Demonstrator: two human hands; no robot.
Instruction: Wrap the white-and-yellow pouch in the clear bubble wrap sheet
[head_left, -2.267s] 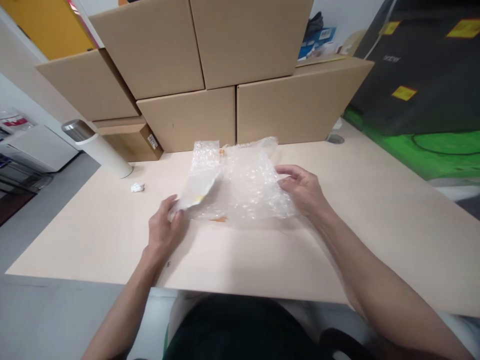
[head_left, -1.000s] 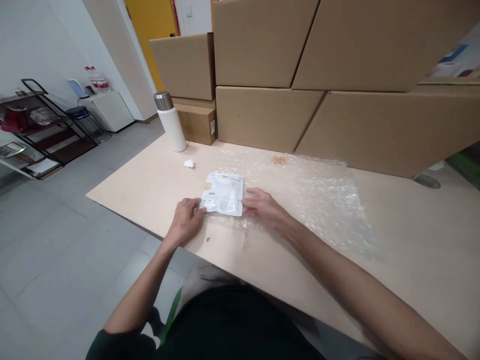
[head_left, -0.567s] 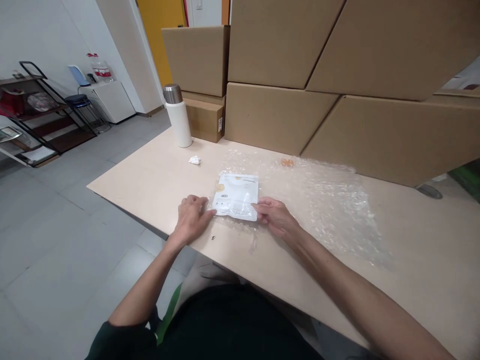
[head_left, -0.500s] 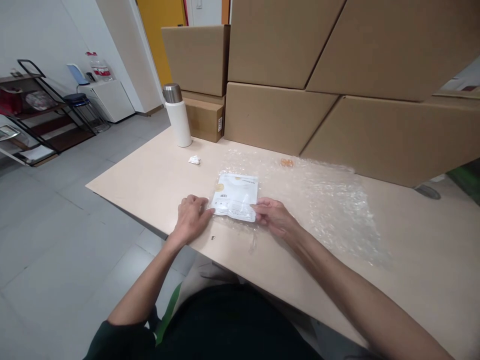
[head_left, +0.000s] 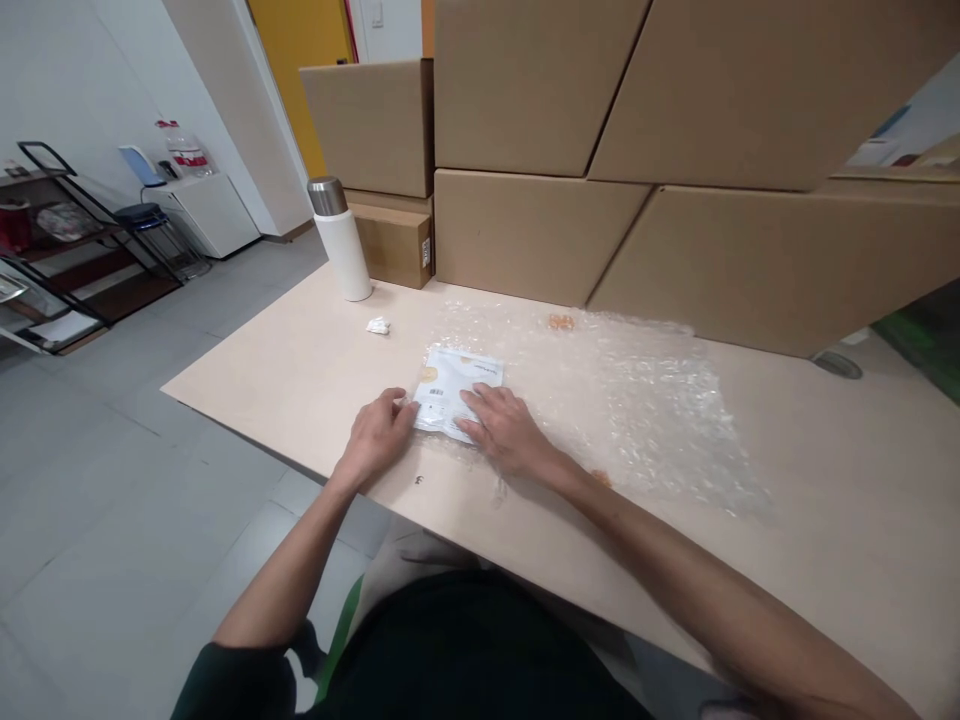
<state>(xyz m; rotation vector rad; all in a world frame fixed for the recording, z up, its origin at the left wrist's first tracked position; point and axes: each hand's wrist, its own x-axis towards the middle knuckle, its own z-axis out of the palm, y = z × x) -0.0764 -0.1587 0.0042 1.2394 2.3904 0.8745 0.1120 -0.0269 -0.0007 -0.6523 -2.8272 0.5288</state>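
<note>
A flat white packet [head_left: 442, 385] with a round yellow mark and small print lies on the left part of a clear bubble wrap sheet [head_left: 660, 410]. My right hand [head_left: 506, 430] rests on the packet's right side, fingers spread and palm down, covering its lower right corner. At the packet's left edge, my left hand [head_left: 376, 435] has its fingers bent on the wrap's margin, the thumb touching the packet's lower left corner. What the left fingertips pinch is partly hidden; it looks like the edge of the bubble wrap.
A white flask [head_left: 345, 255] with a steel cap stands at the back left, beside a small carton [head_left: 394, 245]. Large cardboard boxes [head_left: 525, 235] line the table's back. A crumpled white scrap [head_left: 379, 326] lies near the flask. An orange patch [head_left: 561, 322] shows on the wrap.
My right hand has moved from pinching the packet's lower right edge to lying spread over its right side. My left hand stays at the left edge. The view has shifted slightly.
</note>
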